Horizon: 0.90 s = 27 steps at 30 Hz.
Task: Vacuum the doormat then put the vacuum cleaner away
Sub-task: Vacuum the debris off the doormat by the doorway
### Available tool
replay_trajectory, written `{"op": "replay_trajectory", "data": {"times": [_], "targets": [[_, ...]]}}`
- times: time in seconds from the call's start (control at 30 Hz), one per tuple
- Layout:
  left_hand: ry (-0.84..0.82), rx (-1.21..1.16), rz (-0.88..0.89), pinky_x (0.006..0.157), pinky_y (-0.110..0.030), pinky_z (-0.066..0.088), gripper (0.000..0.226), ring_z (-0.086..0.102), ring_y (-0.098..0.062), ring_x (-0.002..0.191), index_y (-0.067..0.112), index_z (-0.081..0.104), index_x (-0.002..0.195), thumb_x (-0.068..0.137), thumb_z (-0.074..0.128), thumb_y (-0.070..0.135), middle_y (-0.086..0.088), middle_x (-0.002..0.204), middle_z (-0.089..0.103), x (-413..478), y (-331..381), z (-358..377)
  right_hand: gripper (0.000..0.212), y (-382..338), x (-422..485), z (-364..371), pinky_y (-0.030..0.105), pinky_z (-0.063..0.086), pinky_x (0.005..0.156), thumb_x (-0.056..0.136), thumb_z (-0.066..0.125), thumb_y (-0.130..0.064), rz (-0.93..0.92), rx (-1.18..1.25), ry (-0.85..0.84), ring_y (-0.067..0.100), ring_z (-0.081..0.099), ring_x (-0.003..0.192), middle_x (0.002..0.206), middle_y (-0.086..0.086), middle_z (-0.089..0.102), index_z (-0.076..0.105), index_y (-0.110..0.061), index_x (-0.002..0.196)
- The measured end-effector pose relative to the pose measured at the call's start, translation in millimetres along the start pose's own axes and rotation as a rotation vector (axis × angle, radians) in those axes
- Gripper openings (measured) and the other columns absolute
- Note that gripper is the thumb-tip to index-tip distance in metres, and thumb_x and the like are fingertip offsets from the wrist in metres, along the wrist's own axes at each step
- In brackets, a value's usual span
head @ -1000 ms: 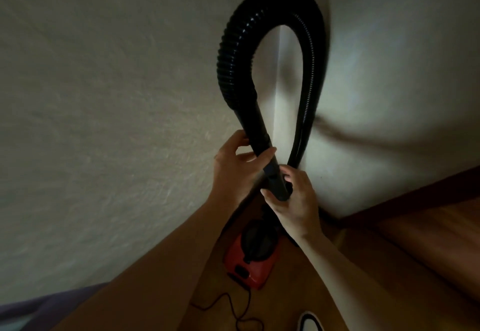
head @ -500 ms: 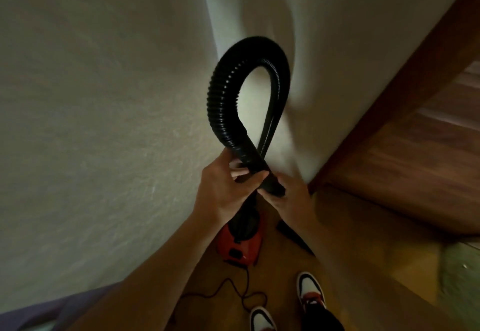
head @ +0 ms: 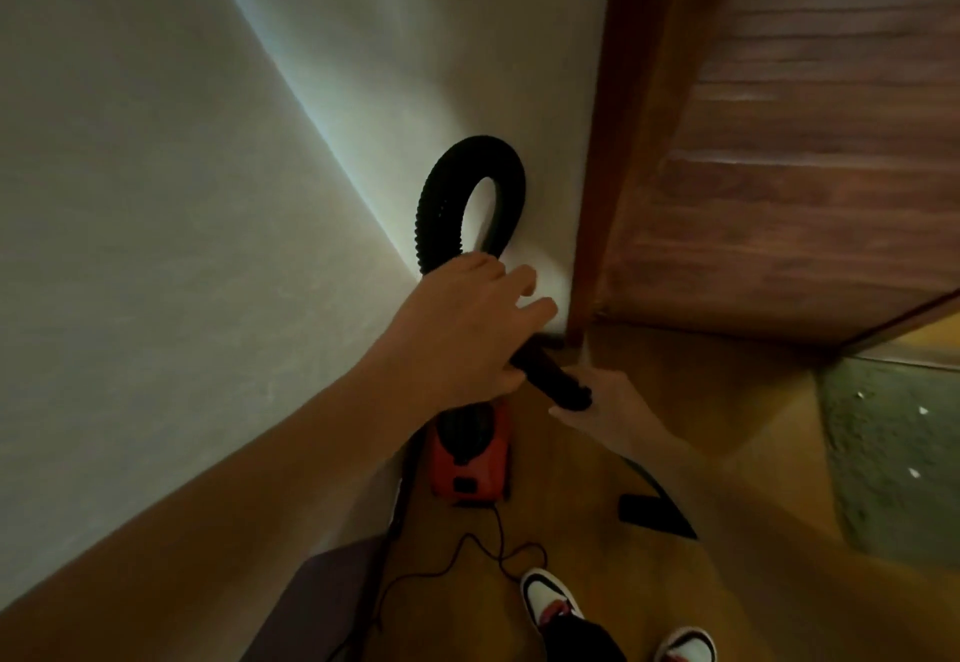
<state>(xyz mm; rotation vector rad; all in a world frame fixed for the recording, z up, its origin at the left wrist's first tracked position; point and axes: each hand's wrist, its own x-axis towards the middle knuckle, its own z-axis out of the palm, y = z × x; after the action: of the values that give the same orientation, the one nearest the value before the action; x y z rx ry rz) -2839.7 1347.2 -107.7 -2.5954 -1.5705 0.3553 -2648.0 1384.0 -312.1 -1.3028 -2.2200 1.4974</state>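
Left hand (head: 462, 334) gripped the black hose (head: 435, 204) below its loop, thumb under. Right hand (head: 605, 404) at hose end, blurred; grip unclear. Red vacuum cleaner (head: 470, 461) on floor by wall; doormat (head: 893, 458) well right.

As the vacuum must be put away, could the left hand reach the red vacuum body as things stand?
Probably yes: the red vacuum body sits uncovered on the floor just below the left hand, though that hand holds the hose.
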Motion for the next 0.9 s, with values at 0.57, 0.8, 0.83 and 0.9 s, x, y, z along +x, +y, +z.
{"op": "replay_trajectory", "data": {"times": [0.57,0.8,0.83,0.9], "targets": [[-0.669,-0.564,-0.237,0.067,-0.038,0.062,0.029,0.070,-0.013,0.064,0.030,0.068,0.109,0.084,0.072,0.043,0.002,0.081,0.072,89.7,108.7,18.8,0.039,105.1,-112.3,-107.9,0.019,0.048,0.087,0.085,0.080,-0.015,0.093,0.046,0.032,-0.007,0.058,0.096,0.101,-0.025,0.064,0.068,-0.037,0.115],[-0.668,-0.999,-0.445,0.057,-0.030,0.059,0.019,0.066,-0.014,0.051,0.020,0.074,0.100,0.087,0.074,0.033,-0.006,0.065,0.073,83.1,180.4,37.3,0.059,152.4,-189.8,-106.5,0.034,0.037,0.109,0.082,0.078,-0.019,0.225,0.073,0.436,0.014,0.044,0.133,0.137,-0.007,0.055,0.058,-0.031,0.136],[-0.664,-1.068,-0.489,0.054,-0.029,0.058,0.015,0.066,-0.016,0.050,0.018,0.075,0.096,0.087,0.075,0.031,-0.010,0.068,0.074,81.6,193.1,40.3,0.061,155.0,-204.4,-102.4,0.035,0.036,0.109,0.082,0.074,-0.020,0.280,0.201,0.551,0.015,0.043,0.133,0.138,-0.006,0.052,0.055,-0.029,0.139],[-0.646,-1.184,-0.573,0.052,-0.029,0.057,0.011,0.065,-0.018,0.049,0.017,0.076,0.092,0.087,0.076,0.027,-0.012,0.071,0.075,77.1,223.0,46.5,0.062,157.6,-226.0,-93.3,0.038,0.040,0.108,0.087,0.070,-0.028,0.435,0.460,0.751,0.016,0.045,0.132,0.138,-0.005,0.048,0.047,-0.028,0.145]]}}
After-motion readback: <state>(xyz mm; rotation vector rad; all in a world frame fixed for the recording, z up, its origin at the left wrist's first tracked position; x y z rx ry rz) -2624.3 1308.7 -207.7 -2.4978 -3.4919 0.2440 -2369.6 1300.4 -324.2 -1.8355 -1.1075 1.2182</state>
